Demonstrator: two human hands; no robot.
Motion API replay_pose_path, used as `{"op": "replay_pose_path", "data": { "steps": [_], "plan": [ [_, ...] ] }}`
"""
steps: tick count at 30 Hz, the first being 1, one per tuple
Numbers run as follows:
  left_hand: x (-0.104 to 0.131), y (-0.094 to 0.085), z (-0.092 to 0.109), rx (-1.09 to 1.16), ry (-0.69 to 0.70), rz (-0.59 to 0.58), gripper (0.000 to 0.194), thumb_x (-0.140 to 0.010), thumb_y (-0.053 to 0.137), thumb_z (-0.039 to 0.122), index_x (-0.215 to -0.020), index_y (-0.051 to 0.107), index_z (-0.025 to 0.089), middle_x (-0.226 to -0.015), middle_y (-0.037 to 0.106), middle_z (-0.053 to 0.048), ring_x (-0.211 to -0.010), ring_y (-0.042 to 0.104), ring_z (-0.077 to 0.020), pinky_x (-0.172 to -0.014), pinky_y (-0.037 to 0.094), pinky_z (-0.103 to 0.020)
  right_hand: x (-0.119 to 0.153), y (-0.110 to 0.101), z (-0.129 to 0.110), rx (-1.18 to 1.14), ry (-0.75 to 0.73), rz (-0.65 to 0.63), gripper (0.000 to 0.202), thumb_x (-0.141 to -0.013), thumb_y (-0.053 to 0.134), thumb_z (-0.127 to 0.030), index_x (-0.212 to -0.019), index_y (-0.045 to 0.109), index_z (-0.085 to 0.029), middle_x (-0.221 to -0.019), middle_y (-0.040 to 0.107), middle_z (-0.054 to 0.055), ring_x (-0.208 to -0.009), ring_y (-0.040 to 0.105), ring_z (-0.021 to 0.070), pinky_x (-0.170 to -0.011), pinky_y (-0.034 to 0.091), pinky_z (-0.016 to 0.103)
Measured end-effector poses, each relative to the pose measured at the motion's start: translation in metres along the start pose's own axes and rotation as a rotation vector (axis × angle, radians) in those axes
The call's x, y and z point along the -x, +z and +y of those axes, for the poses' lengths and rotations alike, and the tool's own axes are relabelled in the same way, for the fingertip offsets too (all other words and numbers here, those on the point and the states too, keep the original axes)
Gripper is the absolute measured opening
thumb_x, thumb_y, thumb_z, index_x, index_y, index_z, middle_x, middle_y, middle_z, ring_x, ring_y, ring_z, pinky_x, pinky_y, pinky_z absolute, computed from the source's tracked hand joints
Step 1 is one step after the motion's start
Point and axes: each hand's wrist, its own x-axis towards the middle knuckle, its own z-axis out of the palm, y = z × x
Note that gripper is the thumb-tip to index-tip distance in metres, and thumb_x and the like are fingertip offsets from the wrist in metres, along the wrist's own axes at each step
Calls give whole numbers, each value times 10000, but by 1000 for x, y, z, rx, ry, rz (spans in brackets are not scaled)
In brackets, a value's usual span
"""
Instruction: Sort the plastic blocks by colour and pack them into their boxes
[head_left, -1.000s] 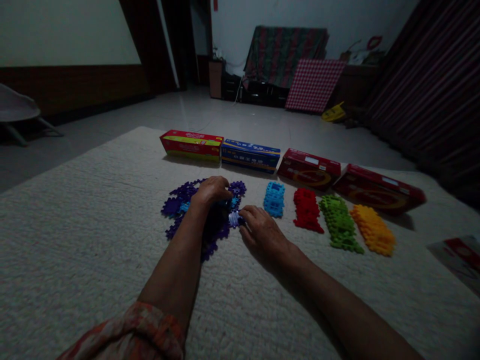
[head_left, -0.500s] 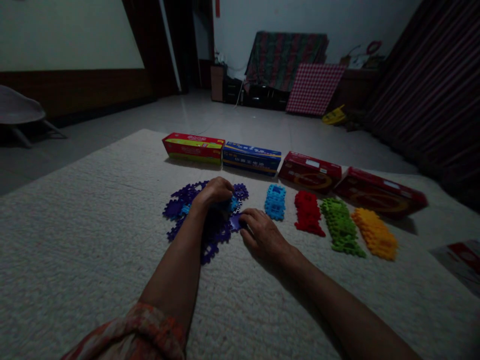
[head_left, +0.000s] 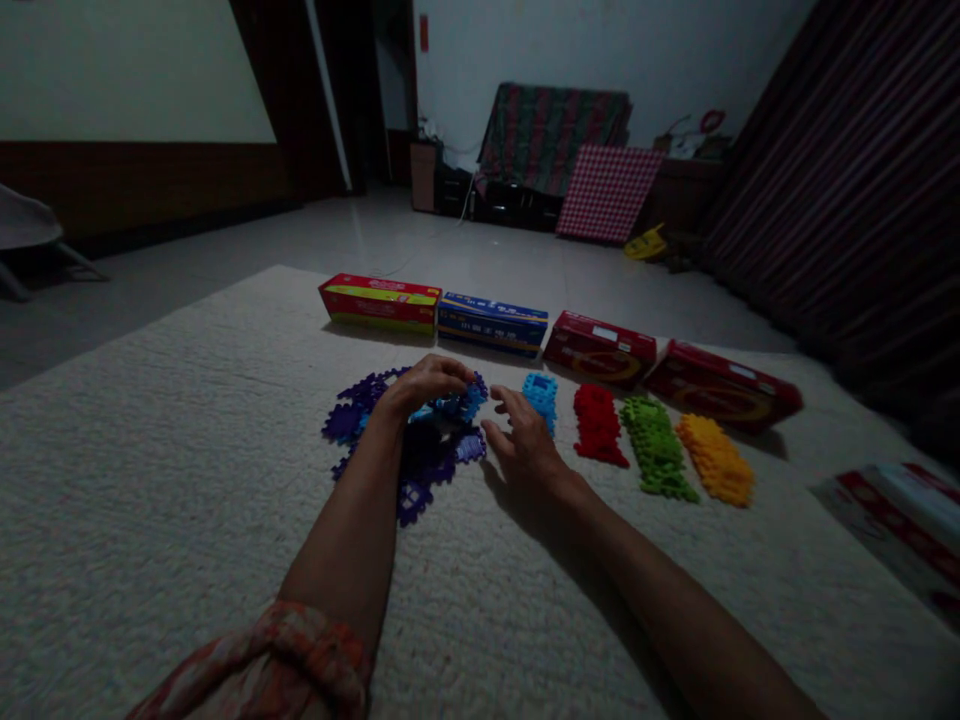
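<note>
Purple interlocking plastic building pieces (head_left: 424, 460) lie joined in a patch on the pale mat, with some blue ones among them. My left hand (head_left: 427, 383) is closed over the patch's far right side, its fingertips on a blue interlocking piece (head_left: 471, 400) that looks tilted up. The left forearm hides part of the patch. My right hand (head_left: 529, 440) hovers just right of the patch, thumb and fingers apart, holding nothing. Nearest to it is a stack of light blue pieces (head_left: 541, 388), partly behind its fingers.
Red (head_left: 598, 425), green (head_left: 656, 445) and yellow pieces (head_left: 715, 458) lie in piles to the right. Behind stand a red-yellow box (head_left: 382, 305), a blue box (head_left: 491, 325) and two dark red boxes (head_left: 600, 350). A printed packet (head_left: 900, 520) lies at far right.
My right hand has lifted off the purple piece at the patch's right edge, and its fingers have spread. My left fingers have shifted slightly, with the blue piece more exposed. The view has shifted slightly.
</note>
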Motion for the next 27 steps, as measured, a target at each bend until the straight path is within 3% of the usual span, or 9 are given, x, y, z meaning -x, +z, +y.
{"op": "replay_pose_path", "data": {
  "steps": [4,9,11,15,17,19,24,27],
  "plan": [
    [3,10,0,59,71,-73,249,-607,685,129,-845,757,129,-758,734,-32,-688,632,-147,-700,488,-269,-17,1,-1,-28,91,13,324,-827,579,-222,-1142,649,-192,-1044,701,103,-816,656,210,-766,560,374],
    [15,14,-2,-61,115,-72,297,-614,638,88,-883,761,123,-785,746,-34,-738,671,-172,-725,524,-278,-15,14,-6,-102,222,85,221,-767,579,-221,-957,692,-222,-917,726,48,-842,663,211,-811,544,364],
    [22,12,-6,-232,142,18,345,-624,592,50,-908,768,136,-811,755,-31,-796,690,-187,-775,544,-289,-9,23,-9,-149,265,114,217,-759,576,-239,-940,696,-228,-910,730,43,-850,669,212,-804,546,357],
    [41,11,-15,-583,243,343,391,-692,565,23,-979,777,182,-1006,766,-56,-1018,689,-220,-986,515,-335,10,30,-15,-132,303,180,236,-753,558,-259,-933,706,-218,-913,734,61,-842,678,217,-794,550,355],
    [51,20,-20,-631,306,478,379,-751,555,37,-1031,765,183,-1088,748,-75,-1076,674,-223,-1036,491,-344,21,25,-16,-104,319,217,239,-762,552,-274,-931,711,-214,-911,736,67,-838,679,220,-791,548,357],
    [60,37,-24,-619,352,530,385,-797,518,34,-1073,746,176,-1094,738,-81,-1064,673,-211,-1021,500,-334,34,16,-15,-67,336,263,257,-773,540,-291,-941,715,-207,-927,741,78,-858,681,228,-801,545,365],
    [79,86,-31,-663,367,375,348,-837,502,38,-1067,733,159,-1087,711,-110,-1065,646,-219,-974,505,-337,56,-13,-4,55,341,377,289,-759,495,-286,-921,710,-182,-939,736,112,-899,673,259,-817,541,409],
    [84,99,-34,-730,348,301,333,-831,550,54,-1074,726,197,-1131,689,-96,-1099,618,-224,-982,485,-348,60,-22,4,123,312,405,263,-766,495,-282,-897,702,-187,-914,729,107,-862,660,253,-803,540,409]
  ]
}}
